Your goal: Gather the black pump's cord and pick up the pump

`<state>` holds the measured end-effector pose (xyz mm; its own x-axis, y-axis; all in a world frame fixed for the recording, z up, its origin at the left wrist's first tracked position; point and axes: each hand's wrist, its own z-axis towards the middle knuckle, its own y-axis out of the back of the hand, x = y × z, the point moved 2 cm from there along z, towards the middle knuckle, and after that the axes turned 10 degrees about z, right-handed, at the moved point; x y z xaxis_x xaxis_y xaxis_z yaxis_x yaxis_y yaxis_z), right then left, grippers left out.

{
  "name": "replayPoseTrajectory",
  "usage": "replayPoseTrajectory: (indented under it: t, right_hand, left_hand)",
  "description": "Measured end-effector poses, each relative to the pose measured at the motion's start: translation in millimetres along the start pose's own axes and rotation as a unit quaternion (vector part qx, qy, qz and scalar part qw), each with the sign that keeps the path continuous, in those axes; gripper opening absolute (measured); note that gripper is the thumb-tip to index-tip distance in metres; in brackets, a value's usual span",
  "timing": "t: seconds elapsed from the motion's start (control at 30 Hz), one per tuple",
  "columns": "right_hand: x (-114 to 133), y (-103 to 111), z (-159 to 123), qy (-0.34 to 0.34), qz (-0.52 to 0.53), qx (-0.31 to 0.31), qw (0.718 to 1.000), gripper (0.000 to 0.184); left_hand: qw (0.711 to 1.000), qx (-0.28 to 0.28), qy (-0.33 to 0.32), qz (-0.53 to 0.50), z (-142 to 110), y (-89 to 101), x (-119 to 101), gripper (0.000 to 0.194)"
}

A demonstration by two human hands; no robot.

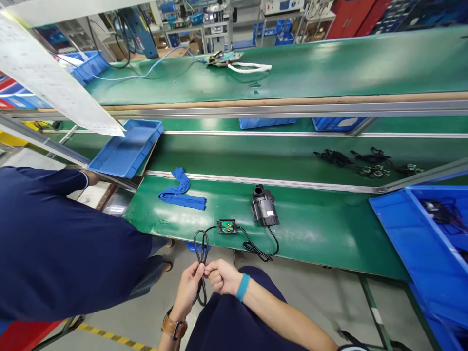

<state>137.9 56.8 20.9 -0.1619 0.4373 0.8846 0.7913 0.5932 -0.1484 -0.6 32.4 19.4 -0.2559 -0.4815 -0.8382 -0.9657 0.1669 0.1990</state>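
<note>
A looped black cable [202, 243] is gathered in front of the bench edge, with my left hand [190, 282] closed around its middle. My right hand [223, 277] is curled beside it, thumb and finger pinched at the bundle; what exactly sits in that pinch is too small to make out. The cable runs up to a small open black box with a green circuit board [227, 226] on the green bench [321, 234]. From the box's other side a second black cord leads to a black pump [265, 207], which stands behind it to the right.
A blue cloth strip [183, 193] lies on the bench. A blue tray [127, 148] sits at the left, near another person in dark blue [69, 239]. Blue bins [395, 214] stand at the right. Black cable bundles [369, 161] lie behind, below an upper shelf [329, 73].
</note>
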Motion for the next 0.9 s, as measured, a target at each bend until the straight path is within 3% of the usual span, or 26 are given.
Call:
replayPoseTrajectory:
  t: [0.1, 0.2, 0.27, 0.33, 0.43, 0.67, 0.73, 0.8, 0.9]
  right_hand:
    - [10, 2, 4, -0.026, 0.033, 0.038, 0.998, 0.024]
    - [16, 11, -2, -0.014, 0.019, -0.035, 0.999, 0.019]
    - [18, 19, -8, 0.02, -0.019, -0.099, 0.995, 0.017]
    - [19, 28, -12, 0.066, -0.068, -0.119, 0.988, 0.016]
    - [17, 37, -9, 0.079, -0.072, -0.083, 0.991, 0.02]
    - [10, 47, 16, -0.043, 0.077, -0.017, 0.996, 0.027]
    - [1, 65, 9, -0.057, 0.067, -0.061, 0.994, 0.028]
    - [-16, 93, -8, -0.081, 0.016, -0.157, 0.984, 0.022]
    - [-53, 134, -42, -0.14, -0.085, -0.308, 0.937, 0.02]
  left_hand:
    - [1.0, -0.009, 0.007, -0.017, 5, 1.8, -1, 0.066]
    - [0.999, -0.029, 0.013, -0.011, 10, -0.8, -5, 0.064]
    - [0.999, -0.045, 0.021, -0.015, 14, -4.2, -8, 0.063]
    - [0.998, -0.048, 0.026, -0.029, 16, -7.9, -12, 0.061]
    - [0.997, -0.044, 0.036, -0.047, 19, -12.4, -19, 0.057]
    - [0.995, -0.07, 0.057, -0.038, 33, -20.4, -39, 0.062]
    - [0.996, -0.071, 0.04, -0.019, 46, -21.9, -49, 0.062]
    - [0.997, -0.08, 0.02, -0.001, 64, -22.2, -61, 0.062]
    - [0.994, -0.087, -0.016, 0.059, 102, -24.3, -82, 0.054]
